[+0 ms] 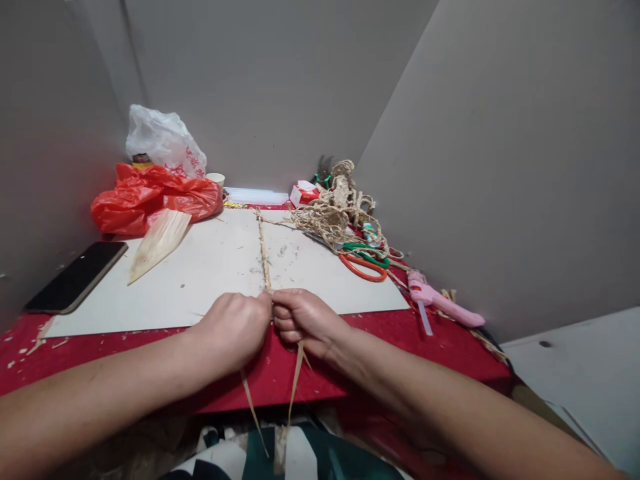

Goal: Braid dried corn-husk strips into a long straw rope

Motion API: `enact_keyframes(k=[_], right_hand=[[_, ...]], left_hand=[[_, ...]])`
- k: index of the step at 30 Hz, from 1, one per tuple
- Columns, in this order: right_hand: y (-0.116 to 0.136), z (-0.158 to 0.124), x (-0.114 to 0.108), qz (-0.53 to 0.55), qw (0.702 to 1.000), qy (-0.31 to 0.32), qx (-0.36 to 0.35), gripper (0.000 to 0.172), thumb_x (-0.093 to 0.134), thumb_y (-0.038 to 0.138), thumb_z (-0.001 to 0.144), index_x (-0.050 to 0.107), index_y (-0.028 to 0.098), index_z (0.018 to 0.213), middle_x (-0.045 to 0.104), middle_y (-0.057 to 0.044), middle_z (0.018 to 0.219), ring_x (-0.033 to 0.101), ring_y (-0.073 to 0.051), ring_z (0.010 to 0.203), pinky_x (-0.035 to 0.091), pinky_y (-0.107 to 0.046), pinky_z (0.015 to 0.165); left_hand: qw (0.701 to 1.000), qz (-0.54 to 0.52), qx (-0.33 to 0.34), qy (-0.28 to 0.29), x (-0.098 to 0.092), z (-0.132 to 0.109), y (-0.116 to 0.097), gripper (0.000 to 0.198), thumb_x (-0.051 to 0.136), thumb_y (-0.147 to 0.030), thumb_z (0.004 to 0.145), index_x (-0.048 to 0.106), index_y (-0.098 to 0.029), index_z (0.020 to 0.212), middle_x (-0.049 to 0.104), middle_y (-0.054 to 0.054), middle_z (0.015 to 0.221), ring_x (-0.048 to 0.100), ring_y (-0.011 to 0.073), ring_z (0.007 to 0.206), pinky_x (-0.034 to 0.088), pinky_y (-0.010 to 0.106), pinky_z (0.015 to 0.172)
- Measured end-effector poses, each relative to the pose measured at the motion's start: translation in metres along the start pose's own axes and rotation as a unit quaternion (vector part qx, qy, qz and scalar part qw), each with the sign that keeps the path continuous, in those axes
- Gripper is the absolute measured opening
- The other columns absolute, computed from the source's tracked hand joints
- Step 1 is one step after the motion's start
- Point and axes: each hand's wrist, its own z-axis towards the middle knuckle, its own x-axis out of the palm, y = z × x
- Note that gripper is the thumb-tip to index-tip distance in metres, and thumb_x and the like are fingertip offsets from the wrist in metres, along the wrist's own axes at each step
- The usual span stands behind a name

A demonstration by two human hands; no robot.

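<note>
My left hand (237,327) and my right hand (305,320) meet near the front edge of the white board, both closed with fingers pinched together. Between them is the near end of a twisted straw cord (263,250), which runs straight away from me across the board. Loose ends of dry, flat fibre hang below: one strip (253,403) under my left hand, another strip (296,380) under my right. The exact grip of the fingertips on the fibre is partly hidden by my hands.
On the white board (125,310) lies a dry husk piece (159,245). A phone (77,277) and red plastic bag (155,200) are left. Tangled cord (330,217), orange-and-green-handled scissors (363,265) and a pink glue gun (443,300) are right. Grey walls enclose the red-covered table (150,363).
</note>
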Motion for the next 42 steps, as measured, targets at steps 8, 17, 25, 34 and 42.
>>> enact_keyframes(k=[8,17,25,34,42], right_hand=[[0.004,-0.005,-0.013,0.02,0.999,0.032,0.019,0.01,0.054,0.022,0.075,0.051,0.013,0.072,0.019,0.011,0.045,0.009,-0.002,0.039,0.006,-0.015,0.036],[0.011,-0.002,-0.023,0.002,0.992,0.124,0.025,0.013,0.057,0.024,0.075,0.05,0.014,0.072,0.019,0.011,0.047,0.007,-0.002,0.04,0.006,-0.014,0.036],[0.022,-0.003,-0.039,-0.262,0.957,0.117,-0.051,0.021,0.055,0.033,0.078,0.052,0.014,0.07,0.032,0.008,0.047,0.02,-0.004,0.04,0.016,-0.018,0.039],[0.031,-0.006,-0.035,-0.576,0.796,0.037,-0.183,0.025,0.043,0.023,0.085,0.05,0.014,0.062,0.042,0.003,0.055,0.035,-0.009,0.054,0.028,-0.022,0.053],[0.039,-0.025,-0.03,-0.557,0.815,0.017,-0.156,0.028,0.037,0.023,0.086,0.055,0.013,0.067,0.051,0.0,0.059,0.043,-0.01,0.056,0.033,-0.022,0.056]], left_hand=[[0.975,-0.168,0.095,0.111,-0.016,-0.031,-0.005,0.027,0.042,-0.028,0.082,0.054,-0.017,0.06,0.053,0.004,0.052,0.043,0.0128,0.045,0.029,0.026,0.048],[0.815,-0.565,-0.053,0.116,0.0,0.035,0.024,0.021,0.043,-0.034,0.081,0.051,-0.016,0.072,0.049,-0.001,0.056,0.043,0.0095,0.048,0.035,0.022,0.051],[0.874,-0.477,-0.004,0.094,0.003,0.034,0.025,0.027,0.046,-0.034,0.081,0.061,-0.013,0.074,0.049,-0.002,0.06,0.036,0.007,0.05,0.028,0.021,0.051],[0.824,-0.547,-0.075,0.128,0.011,0.043,0.022,0.025,0.051,-0.036,0.078,0.051,-0.016,0.063,0.032,-0.007,0.044,0.021,0.0049,0.038,0.012,0.022,0.041],[0.818,-0.563,-0.087,0.083,0.008,0.04,0.012,0.023,0.052,-0.033,0.075,0.055,-0.014,0.062,0.04,-0.006,0.045,0.026,0.0047,0.039,0.017,0.02,0.041]])
